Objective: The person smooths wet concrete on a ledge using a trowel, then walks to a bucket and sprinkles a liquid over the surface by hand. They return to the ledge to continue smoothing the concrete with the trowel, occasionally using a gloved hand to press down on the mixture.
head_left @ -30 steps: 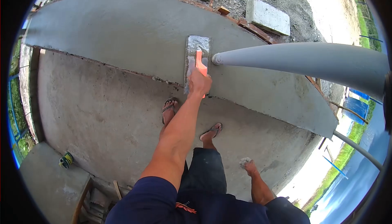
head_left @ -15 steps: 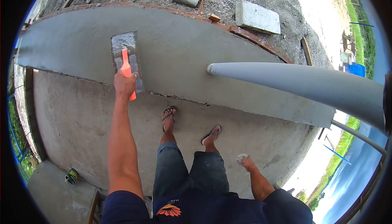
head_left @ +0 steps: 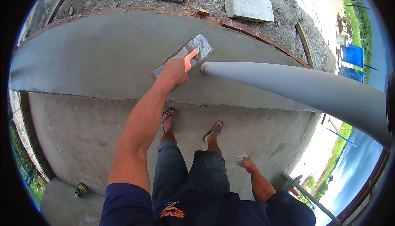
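Rectangular finishing trowel (head_left: 181, 54) flat on grey cement ledge (head_left: 90, 57), set diagonally, just beside base of pale pipe (head_left: 288, 77). Left hand (head_left: 175, 73) clamped round orange handle (head_left: 190, 58): proper hold. Blade (head_left: 201, 43) probably stiff, light; damp-looking cement may drag at it. Right hand (head_left: 243, 160) well apart, pale-coated; whether gripping anything, cannot tell.

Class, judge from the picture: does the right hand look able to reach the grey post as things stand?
Probably yes: nothing visible stands between the right hand and the grey post, and the trowel is in the left hand. It would likely need a forward stretch.
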Motion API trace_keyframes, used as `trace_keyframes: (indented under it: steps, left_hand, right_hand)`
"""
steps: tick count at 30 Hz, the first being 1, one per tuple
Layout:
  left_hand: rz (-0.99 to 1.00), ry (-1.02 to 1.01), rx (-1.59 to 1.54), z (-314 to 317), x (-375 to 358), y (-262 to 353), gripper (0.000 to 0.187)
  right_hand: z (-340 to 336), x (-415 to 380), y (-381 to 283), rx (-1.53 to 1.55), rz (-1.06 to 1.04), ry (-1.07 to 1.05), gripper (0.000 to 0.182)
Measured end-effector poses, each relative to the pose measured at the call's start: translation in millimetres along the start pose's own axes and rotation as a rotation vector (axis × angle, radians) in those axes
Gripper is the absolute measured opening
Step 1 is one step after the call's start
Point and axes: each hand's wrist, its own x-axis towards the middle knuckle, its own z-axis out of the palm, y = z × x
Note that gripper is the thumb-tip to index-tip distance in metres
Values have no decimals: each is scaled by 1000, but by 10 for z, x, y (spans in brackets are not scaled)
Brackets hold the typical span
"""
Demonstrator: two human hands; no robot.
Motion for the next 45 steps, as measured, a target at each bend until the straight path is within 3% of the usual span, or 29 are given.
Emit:
trace_keyframes:
  steps: [3, 6, 8, 9, 11, 12, 13, 15, 17, 20, 22, 24, 27, 28, 30, 32, 34, 36, 38, 40, 41, 45]
  left_hand:
    - [-57, 139, -69, -74, -51, -117, 26]
    - [-151, 303, -168, -545, -205, -556, 23]
    - [-361, 294, -358, -940, -371, -746, 22]
    - [-350, 304, -393, -976, -410, -732, 22]
    - [-342, 324, -462, -915, -496, -675, 21]
    - [-185, 374, -315, -629, -357, -690, 23]
    - [-166, 301, -409, -488, -363, -418, 25]
    - [-85, 270, -305, -135, -234, -144, 30]
    - [-185, 204, -391, 32, -129, -52, 30]
    - [-223, 372, -408, -137, -179, -286, 29]
    - [-315, 410, -432, -457, -227, -743, 31]
    - [-413, 582, -530, -745, -468, -1362, 27]
    - [-650, 803, -636, -895, -1312, -2402, 20]
    - [-785, 896, -773, -824, -1692, -2726, 17]
    - [-840, 1057, -879, -536, -2655, -3096, 9]
    - [-837, 1292, -1063, 36, -3528, -3487, 12]
    - [-845, 1225, -936, 399, -4152, -3096, 25]
    - [-797, 1134, -838, 615, -4216, -2806, 25]
    - [-556, 1001, -685, 501, -3754, -2265, 19]
    - [-446, 735, -667, 260, -2941, -1742, 21]
    - [-305, 647, -371, 165, -2465, -1557, 23]
    - [-26, 445, -102, -245, -1000, -157, 28]
  right_hand:
    - [46, -20, -33, 49, -15, -27, 27]
    - [2, -95, -64, 69, -43, -2, 25]
    - [-94, -90, 38, 63, -39, 7, 25]
    - [-138, -71, 83, 56, -40, 8, 26]
    - [-162, -73, 145, 34, -8, 11, 27]
    - [-130, -77, 121, 16, 8, 9, 27]
    - [-98, -85, 104, -2, 1, -8, 27]
    - [-95, -96, -5, -46, -17, -30, 25]
    - [-83, -154, -146, -33, -68, 3, 24]
    - [-207, -126, -197, -77, -106, 27, 24]
    - [-288, -166, -165, -98, -92, 26, 24]
    - [-330, -110, -214, -89, -84, 14, 25]
    - [-344, -63, -231, -127, -141, -34, 22]
    - [-349, -28, -280, -132, -124, -59, 23]
    - [-381, 24, -362, -145, -85, -114, 24]
    - [-424, 21, -541, -262, -131, -115, 24]
    - [-474, 122, -687, -373, -204, -101, 23]
    - [-528, 233, -888, -426, -280, -70, 22]
    - [-572, 189, -1039, -404, -316, -32, 21]
    - [-650, 185, -950, -270, -317, -47, 22]
    - [-691, 195, -938, -208, -317, -53, 23]
    - [-826, 143, -450, -183, -265, 14, 23]
